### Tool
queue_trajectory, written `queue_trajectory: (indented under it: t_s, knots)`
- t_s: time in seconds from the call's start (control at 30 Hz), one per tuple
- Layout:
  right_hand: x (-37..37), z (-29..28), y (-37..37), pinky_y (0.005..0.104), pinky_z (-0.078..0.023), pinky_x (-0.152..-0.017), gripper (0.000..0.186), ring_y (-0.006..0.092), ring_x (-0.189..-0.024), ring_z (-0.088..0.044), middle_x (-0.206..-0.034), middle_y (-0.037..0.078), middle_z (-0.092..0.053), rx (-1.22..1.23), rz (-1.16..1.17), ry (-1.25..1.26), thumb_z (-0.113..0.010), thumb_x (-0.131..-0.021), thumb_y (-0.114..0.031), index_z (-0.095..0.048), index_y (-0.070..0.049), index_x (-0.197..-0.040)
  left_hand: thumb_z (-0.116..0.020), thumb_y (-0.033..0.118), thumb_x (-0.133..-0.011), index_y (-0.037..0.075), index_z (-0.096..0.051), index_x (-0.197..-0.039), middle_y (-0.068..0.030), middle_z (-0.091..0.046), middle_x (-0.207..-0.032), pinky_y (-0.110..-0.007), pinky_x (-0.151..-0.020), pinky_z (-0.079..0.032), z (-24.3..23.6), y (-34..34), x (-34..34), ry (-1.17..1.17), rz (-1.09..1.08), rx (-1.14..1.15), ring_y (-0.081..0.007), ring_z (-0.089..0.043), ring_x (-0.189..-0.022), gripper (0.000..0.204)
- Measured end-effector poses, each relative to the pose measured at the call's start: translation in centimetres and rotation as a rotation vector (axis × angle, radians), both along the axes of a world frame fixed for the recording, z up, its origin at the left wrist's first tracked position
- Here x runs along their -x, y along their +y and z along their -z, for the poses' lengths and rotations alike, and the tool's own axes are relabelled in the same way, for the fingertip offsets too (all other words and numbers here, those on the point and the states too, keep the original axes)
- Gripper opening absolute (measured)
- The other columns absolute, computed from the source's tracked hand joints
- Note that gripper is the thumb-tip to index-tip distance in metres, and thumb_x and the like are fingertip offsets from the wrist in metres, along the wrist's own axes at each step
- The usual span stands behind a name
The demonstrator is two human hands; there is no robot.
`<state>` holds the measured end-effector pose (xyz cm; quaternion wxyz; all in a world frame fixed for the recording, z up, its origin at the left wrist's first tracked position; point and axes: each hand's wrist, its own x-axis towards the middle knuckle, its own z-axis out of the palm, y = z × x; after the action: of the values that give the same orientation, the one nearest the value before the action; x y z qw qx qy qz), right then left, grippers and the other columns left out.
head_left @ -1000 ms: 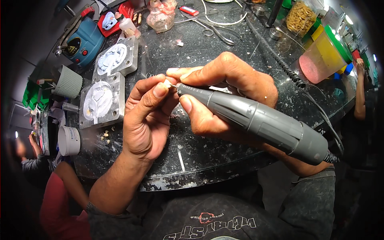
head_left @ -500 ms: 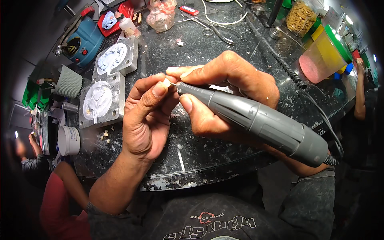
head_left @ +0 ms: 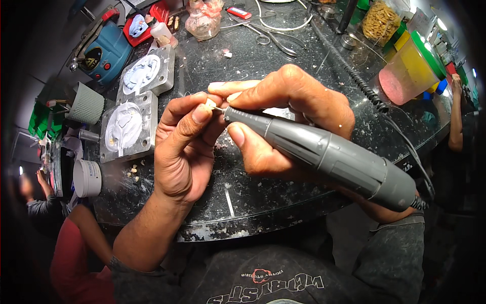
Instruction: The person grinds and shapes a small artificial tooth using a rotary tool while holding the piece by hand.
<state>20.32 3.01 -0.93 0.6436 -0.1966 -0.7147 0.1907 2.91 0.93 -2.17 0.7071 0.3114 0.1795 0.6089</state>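
Observation:
Between thumb and fingertips, my left hand [head_left: 185,147] pinches a small ivory-white denture tooth [head_left: 210,104]. My right hand [head_left: 298,106] grips a dark grey rotary handpiece [head_left: 324,149] near its tapered nose, fingers above and thumb below. Its thin metal bur [head_left: 218,108] points left and meets the tooth, or nearly so; the exact contact is too small to tell. Both hands are held over the black speckled bench [head_left: 263,202], fingertips close together. Left of my left hand lie two metal flask halves, one with white plaster [head_left: 124,126], the other with bluish plaster [head_left: 142,73].
Loose teeth [head_left: 133,175] lie beside a white tub [head_left: 87,177] at the left. Behind are a blue machine [head_left: 104,53], scissors [head_left: 263,39] and a lumpy plastic bag [head_left: 203,20]. A green-lidded container [head_left: 412,68] stands right, near the handpiece's coiled cord [head_left: 354,76]. Other people are at both sides.
Both hands have shifted only slightly. The tooth is tilted a little differently in my left fingers, and more of the bur shows beside it.

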Motion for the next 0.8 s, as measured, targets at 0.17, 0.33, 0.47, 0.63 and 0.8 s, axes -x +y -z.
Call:
queue_trajectory:
  t_s: [0.17,0.33,0.47,0.63,0.8]
  knots:
    - [0.08,-0.05,-0.12,0.0264,-0.057,-0.070,0.023,0.0192,-0.080,-0.072,-0.081,0.011,-0.067,0.020,-0.022,0.000,-0.078,-0.069,-0.005,-0.064,-0.001,-0.087,-0.061,-0.002,-0.090,0.001,-0.065,-0.107,-0.0159,-0.069,-0.106,-0.032,-0.093,-0.056,0.03,-0.03,0.03,-0.011,-0.001,0.001,-0.0227,-0.068,-0.101,0.017]
    - [0.08,-0.13,-0.19,0.0268,-0.058,-0.072,0.023,0.0198,-0.083,-0.073,-0.081,0.011,-0.068,0.022,-0.016,-0.003,-0.078,-0.070,-0.006,-0.064,-0.001,-0.087,-0.061,-0.002,-0.090,0.001,-0.065,-0.107,-0.0158,-0.069,-0.106,-0.032,-0.092,-0.057,0.09,0.02,0.09,-0.006,0.000,-0.005,-0.0227,-0.068,-0.101,0.017]
    - [0.01,-0.19,-0.19,0.0272,-0.058,-0.072,0.023,0.0202,-0.084,-0.073,-0.081,0.011,-0.068,0.020,-0.017,-0.008,-0.079,-0.070,-0.006,-0.064,-0.001,-0.087,-0.061,-0.003,-0.090,0.000,-0.065,-0.107,-0.0159,-0.069,-0.105,-0.032,-0.092,-0.057,0.04,0.03,0.07,-0.001,-0.007,-0.009,-0.0229,-0.068,-0.101,0.018]
    - [-0.01,-0.21,-0.18,0.0271,-0.058,-0.072,0.024,0.0204,-0.083,-0.073,-0.081,0.011,-0.068,0.009,-0.016,-0.016,-0.079,-0.070,-0.006,-0.063,-0.001,-0.087,-0.061,-0.003,-0.089,0.000,-0.065,-0.107,-0.0161,-0.069,-0.105,-0.031,-0.091,-0.057,-0.29,-0.11,-0.06,0.009,-0.011,-0.007,-0.0233,-0.068,-0.100,0.018]
    - [-0.03,-0.32,-0.35,0.0267,-0.058,-0.071,0.023,0.0198,-0.082,-0.073,-0.081,0.011,-0.067,0.024,-0.013,-0.018,-0.078,-0.070,-0.005,-0.063,-0.001,-0.086,-0.061,-0.003,-0.089,0.000,-0.065,-0.107,-0.0163,-0.069,-0.104,-0.031,-0.091,-0.057,-0.35,-0.14,-0.06,0.000,-0.006,-0.019,-0.0233,-0.068,-0.099,0.018]
